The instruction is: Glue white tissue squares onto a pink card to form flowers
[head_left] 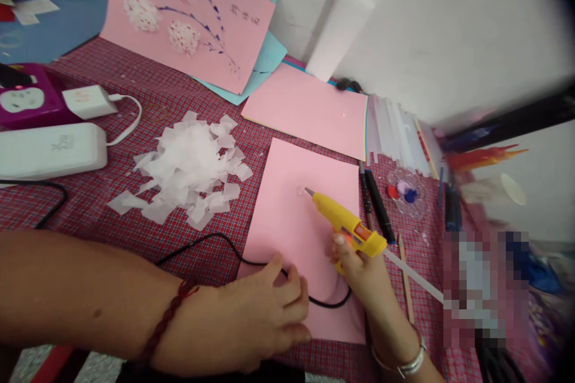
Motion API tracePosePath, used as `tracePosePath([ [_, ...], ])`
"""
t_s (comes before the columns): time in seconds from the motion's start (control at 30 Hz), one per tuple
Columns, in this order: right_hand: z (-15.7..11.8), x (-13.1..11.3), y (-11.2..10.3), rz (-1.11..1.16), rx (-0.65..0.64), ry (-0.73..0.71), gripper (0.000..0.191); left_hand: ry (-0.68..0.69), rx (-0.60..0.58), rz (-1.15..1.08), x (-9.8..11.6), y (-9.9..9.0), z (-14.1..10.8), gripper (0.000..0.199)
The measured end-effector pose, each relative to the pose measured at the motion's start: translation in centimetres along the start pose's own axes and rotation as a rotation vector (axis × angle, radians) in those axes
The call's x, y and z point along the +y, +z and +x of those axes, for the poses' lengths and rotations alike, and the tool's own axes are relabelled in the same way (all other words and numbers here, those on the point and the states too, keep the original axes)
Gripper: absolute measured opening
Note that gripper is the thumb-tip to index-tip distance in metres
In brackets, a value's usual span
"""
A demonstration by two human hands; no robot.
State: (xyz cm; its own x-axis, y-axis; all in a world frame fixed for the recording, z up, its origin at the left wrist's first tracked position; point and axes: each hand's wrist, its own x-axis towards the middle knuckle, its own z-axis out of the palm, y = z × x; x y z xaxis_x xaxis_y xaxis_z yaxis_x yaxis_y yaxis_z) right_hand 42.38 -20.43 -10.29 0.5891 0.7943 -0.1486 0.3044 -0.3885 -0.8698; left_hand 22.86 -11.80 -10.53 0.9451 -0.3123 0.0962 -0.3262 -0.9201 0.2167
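Observation:
In my right hand [359, 266] is a yellow hot glue gun [339, 218], with a clear glue stick [417, 278] jutting from its rear. Its nozzle points at a small clear blob of glue [300, 190] on a pink sheet of paper [287, 227]. My left hand [265, 311] rests over the lower left of that sheet, its fingers bent and a little apart. The gun's black cord [330, 304] runs across the paper and passes by my left fingers, partly hidden. A pile of white paper squares [188, 158] lies left of the sheet.
Behind stands a pink card with white paper flowers [184, 36], beside stacked coloured paper [309, 111]. Pens [380, 206], a paint palette [406, 191] and glue sticks [393, 131] lie right. A purple power strip [31, 99] and white power bank [54, 149] sit left.

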Motion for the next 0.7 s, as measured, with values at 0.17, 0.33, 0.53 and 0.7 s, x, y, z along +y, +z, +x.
tracePosePath([
  [0.17,-0.02,0.08,-0.04,0.082,-0.063,0.03,0.029,-0.005,-0.008,0.004,0.01,-0.14,0.0,0.061],
  [0.33,-0.03,0.33,-0.25,0.058,-0.011,0.043,0.031,-0.001,-0.008,0.001,0.07,0.21,-0.01,0.064],
  [0.53,0.13,-0.13,-0.31,0.052,-0.102,0.023,0.032,-0.004,-0.011,0.011,0.01,0.03,-0.01,0.059],
  [0.7,0.0,-0.07,-0.37,-0.012,-0.025,0.02,0.029,0.009,-0.021,0.005,-0.03,-0.17,0.02,0.062],
])
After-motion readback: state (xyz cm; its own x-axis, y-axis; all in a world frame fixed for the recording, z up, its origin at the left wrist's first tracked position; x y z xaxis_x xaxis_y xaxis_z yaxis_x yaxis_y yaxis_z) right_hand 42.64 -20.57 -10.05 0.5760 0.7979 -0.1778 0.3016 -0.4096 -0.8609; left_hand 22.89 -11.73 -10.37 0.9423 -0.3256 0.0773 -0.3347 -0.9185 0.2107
